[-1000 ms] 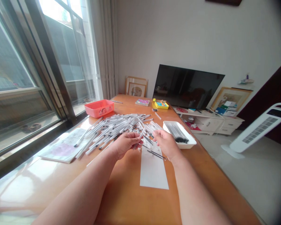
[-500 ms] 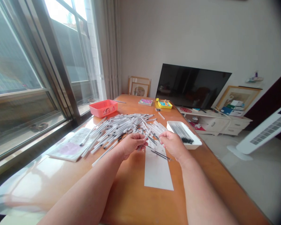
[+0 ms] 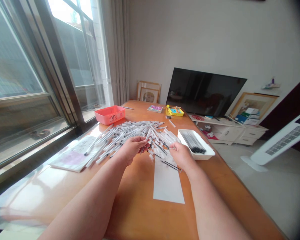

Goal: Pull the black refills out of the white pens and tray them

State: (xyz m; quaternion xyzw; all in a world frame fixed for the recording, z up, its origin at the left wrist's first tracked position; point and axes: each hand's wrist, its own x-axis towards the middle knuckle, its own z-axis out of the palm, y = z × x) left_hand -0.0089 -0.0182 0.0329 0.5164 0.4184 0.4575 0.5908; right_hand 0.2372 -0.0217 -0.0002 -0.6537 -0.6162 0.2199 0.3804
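Note:
My left hand (image 3: 133, 149) pinches a clear pen barrel (image 3: 148, 135), tilted up and away from me, at the near edge of a heap of pens (image 3: 125, 133). To its right, my right hand (image 3: 179, 154) has its fingers closed over the near end of the heap; whatever they pinch is too small to make out. Between the hands lie loose clear caps (image 3: 151, 156) and dark thin refills (image 3: 170, 164), some of them on a white paper strip (image 3: 168, 186).
A white tray (image 3: 210, 154) of black-tipped pens stands right of my right hand. The red basket (image 3: 110, 115) is at the back left, beyond a booklet (image 3: 67, 158). A yellow box (image 3: 176, 112) and a colourful book (image 3: 155, 108) lie at the far end.
My left hand has moved left and slightly away from me with the pen barrel, uncovering loose caps beside the paper strip. My right hand has shifted slightly left and down.

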